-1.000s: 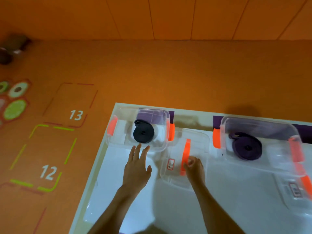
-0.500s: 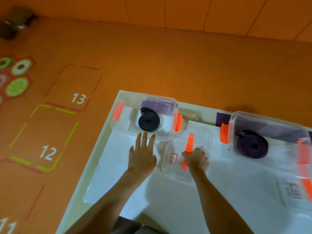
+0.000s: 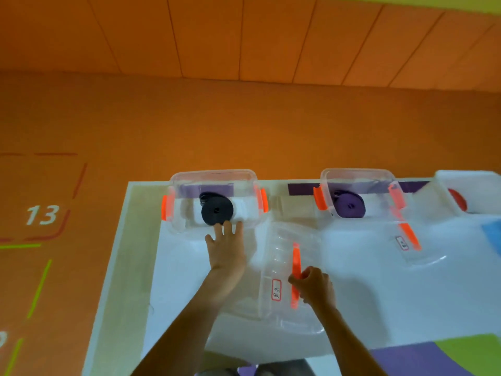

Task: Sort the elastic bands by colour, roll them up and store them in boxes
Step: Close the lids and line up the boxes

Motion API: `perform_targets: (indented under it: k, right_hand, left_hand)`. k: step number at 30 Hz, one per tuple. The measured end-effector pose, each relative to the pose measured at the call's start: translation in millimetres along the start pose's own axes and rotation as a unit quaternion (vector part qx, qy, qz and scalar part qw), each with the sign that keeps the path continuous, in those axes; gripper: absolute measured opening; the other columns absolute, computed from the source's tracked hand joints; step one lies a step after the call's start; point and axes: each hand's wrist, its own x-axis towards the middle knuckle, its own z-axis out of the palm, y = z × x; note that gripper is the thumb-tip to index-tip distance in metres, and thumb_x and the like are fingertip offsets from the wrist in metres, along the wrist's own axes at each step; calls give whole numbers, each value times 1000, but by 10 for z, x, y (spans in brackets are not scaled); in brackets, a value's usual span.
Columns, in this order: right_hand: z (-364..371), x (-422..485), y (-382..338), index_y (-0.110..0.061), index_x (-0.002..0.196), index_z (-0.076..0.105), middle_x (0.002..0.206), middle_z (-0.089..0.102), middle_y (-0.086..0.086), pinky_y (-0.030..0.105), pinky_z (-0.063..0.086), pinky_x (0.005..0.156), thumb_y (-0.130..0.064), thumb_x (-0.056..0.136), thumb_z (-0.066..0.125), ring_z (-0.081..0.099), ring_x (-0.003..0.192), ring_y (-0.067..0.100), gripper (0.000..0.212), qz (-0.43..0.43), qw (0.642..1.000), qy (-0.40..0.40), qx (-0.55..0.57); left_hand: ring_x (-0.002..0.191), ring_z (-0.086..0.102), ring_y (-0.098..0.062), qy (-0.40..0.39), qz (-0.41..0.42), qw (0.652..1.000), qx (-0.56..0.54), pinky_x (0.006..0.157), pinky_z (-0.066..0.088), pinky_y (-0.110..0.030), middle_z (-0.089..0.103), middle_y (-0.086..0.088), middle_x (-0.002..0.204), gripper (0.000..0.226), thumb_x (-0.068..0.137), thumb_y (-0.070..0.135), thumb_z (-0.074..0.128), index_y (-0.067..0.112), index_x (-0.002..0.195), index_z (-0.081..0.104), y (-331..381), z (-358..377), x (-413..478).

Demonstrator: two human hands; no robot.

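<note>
the left hand [image 3: 226,248] reaches flat across the desk [image 3: 184,283], fingers straight and a little spread. its tips touch the near wall of the clear box [image 3: 212,172] at the far left corner. just beyond those fingertips, inside the box, lies the black roll [image 3: 217,211]. it is a flat, tightly wound disc of band with a small hole in the middle and a loose loop at its far side. the box stands open, with an orange clip on each short side.

the right hand [image 3: 314,287] is curled, thumb and fingers pinching the orange handle [image 3: 295,267] of a clear lid [image 3: 276,256]. the lid is to the right of the left hand, nearer the front edge, between the two boxes. it carries a small white label with a red border. it is blurred, so i cannot tell whether it lies flat or is tipped up.

along the far edge, right of the first, a second clear box [image 3: 357,170] holds a purple roll [image 3: 349,207], well apart from both hands. a second lid [image 3: 428,248] lies in front of it. farther right along that edge, a third box [image 3: 444,180] is cut off by the frame.
</note>
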Motion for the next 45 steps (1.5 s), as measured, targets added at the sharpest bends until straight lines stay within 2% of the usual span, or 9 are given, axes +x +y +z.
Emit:
perform_targets:
  k: [7, 11, 16, 21, 26, 30, 35, 41, 45]
  right_hand:
    - [-221, -195, -185, -25, 81, 59, 74, 66, -9, 34, 57, 72, -49, 82, 73, 66, 72, 19, 29, -47, 993, 102, -45]
    - [-398, -125, -631, -22, 82, 63, 79, 69, -7, 33, 54, 69, -47, 81, 74, 68, 73, 26, 27, -113, 981, 138, -80]
    - [-467, 174, -1384, -21, 105, 72, 107, 74, -2, 31, 58, 74, -41, 91, 72, 76, 87, 27, 24, -311, 902, 177, -242]
    - [-412, 336, -2164, -16, 94, 72, 97, 71, 3, 35, 58, 63, -26, 85, 76, 75, 75, 30, 15, -447, 800, 203, -345]
    - [-219, 553, -2676, -13, 75, 71, 78, 68, 6, 33, 50, 46, -16, 63, 90, 72, 62, 29, 23, -524, 759, 187, -339]
    - [-6, 742, -2700, -20, 61, 70, 65, 64, -4, 21, 44, 41, -26, 42, 98, 67, 57, 16, 34, -555, 725, 209, -349]
    - [57, 1013, -2371, -23, 101, 81, 101, 75, 1, 37, 60, 72, -29, 70, 96, 73, 93, 26, 35, -561, 764, 207, -244]
    - [103, 1210, -1863, -28, 165, 31, 173, 21, 9, 53, 32, 122, -42, 108, 50, 23, 158, 32, 61, -276, 951, 135, -29]
    - [262, 1246, -1905, -20, 147, 46, 145, 50, 6, 38, 42, 97, -36, 106, 59, 46, 140, 32, 46, -153, 941, 42, 297]
  left_hand:
    - [140, 41, -31, 41, 71, 991, -107, 101, 48, -42, 45, -7, 152, 62, 99, 9, 57, 22, 157, 36, -216, -91, 64]
    - [134, 57, -16, 69, 98, 862, -492, 108, 48, -30, 63, 3, 141, 51, 101, -7, 44, 21, 141, 60, -499, -166, 130]
    - [107, 67, 0, 177, 31, 783, -596, 88, 48, -13, 71, 15, 123, 24, 110, 20, 53, 27, 129, 67, -794, -213, 289]
    - [89, 65, -2, 267, -77, 779, -562, 78, 48, -13, 72, 14, 103, 28, 96, 24, 78, 26, 122, 69, -1160, -166, 444]
    - [98, 71, -31, 298, -188, 802, -482, 88, 59, -44, 79, -7, 108, 34, 95, 23, 74, 14, 128, 73, -1429, -62, 624]
    - [106, 67, -32, 307, -207, 834, -409, 91, 58, -43, 76, -8, 114, 32, 92, 23, 75, 15, 123, 76, -1493, 43, 745]
    - [112, 62, -27, 284, -216, 821, -446, 95, 58, -45, 69, -7, 122, 36, 91, 26, 78, 16, 124, 70, -1481, 178, 851]
    - [106, 63, -22, 272, -231, 793, -494, 86, 59, -33, 66, -4, 119, 39, 96, 41, 74, 17, 124, 61, -1542, 165, 1049]
    - [109, 67, -24, 235, -268, 713, -604, 92, 61, -40, 67, -2, 122, 53, 96, 51, 71, 19, 134, 53, -1564, 141, 1137]
